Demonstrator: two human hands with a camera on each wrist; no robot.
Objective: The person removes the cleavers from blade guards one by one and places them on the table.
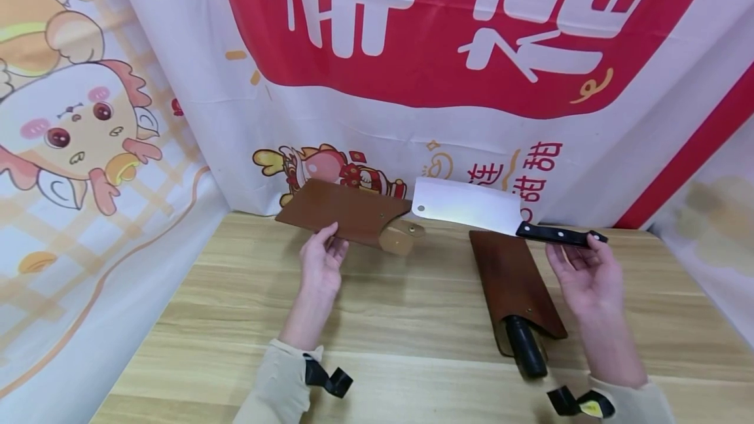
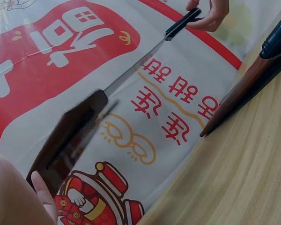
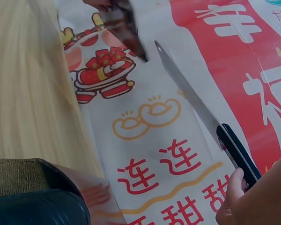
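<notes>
A brown leather knife sheath [image 1: 336, 208] is pinched along its near edge by my left hand [image 1: 321, 264], thumb on top and fingers beneath. It is held up off the table, its open mouth towards the right. My right hand [image 1: 592, 277] grips the black handle of a cleaver [image 1: 465, 205], whose wide bare blade points left to the sheath's mouth. In the right wrist view the cleaver [image 3: 189, 91] and the held sheath [image 3: 124, 28] stand apart. The left wrist view shows the sheath [image 2: 68, 131] and blade edge-on, seeming to overlap.
Between the hands, a second brown sheath [image 1: 506, 273] lies on the wooden table [image 1: 377, 358] with a black handle [image 1: 526, 347] sticking out towards me. A printed white and red cloth [image 1: 365, 103] hangs behind the table's far edge.
</notes>
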